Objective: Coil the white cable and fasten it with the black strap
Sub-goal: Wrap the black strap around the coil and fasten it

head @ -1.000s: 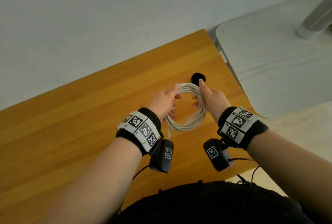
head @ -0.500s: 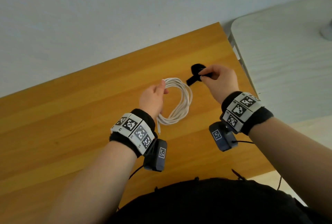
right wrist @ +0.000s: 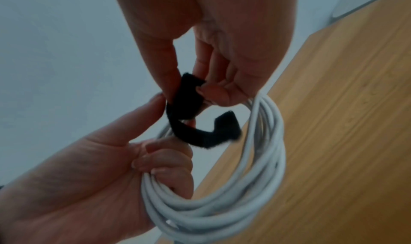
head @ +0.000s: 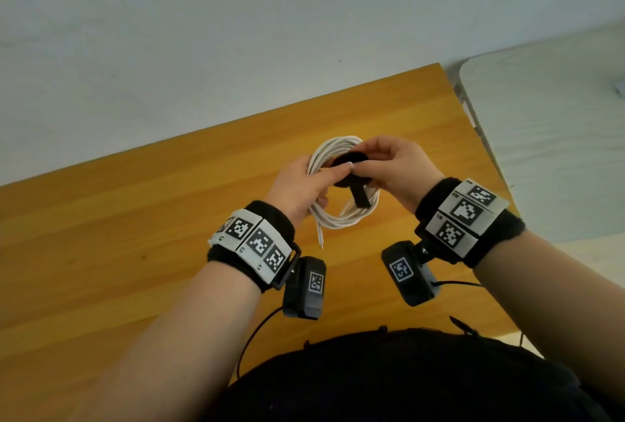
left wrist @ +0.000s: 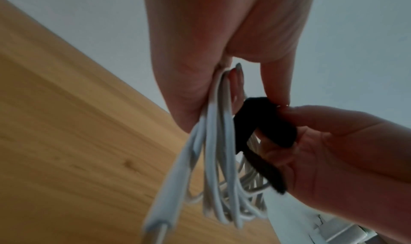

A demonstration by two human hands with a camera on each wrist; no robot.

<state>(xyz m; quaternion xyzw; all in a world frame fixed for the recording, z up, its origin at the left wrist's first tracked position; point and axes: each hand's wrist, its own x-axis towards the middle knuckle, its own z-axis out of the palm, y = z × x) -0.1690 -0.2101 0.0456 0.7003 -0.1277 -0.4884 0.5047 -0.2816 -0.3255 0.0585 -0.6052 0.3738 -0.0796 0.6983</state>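
half the job looks done: the white cable (head: 341, 181) is already wound into a neat coil, held up over the table (head: 135, 235) with my left hand (head: 301, 184) curled round one side of the bundle. my right hand (head: 395, 168) pinches the black strap (head: 351, 181) between thumb and fingers (right wrist: 164, 68), its free end dangling inside the loop. what's left, i judge, is passing the strap around the strands and pressing it closed on itself.
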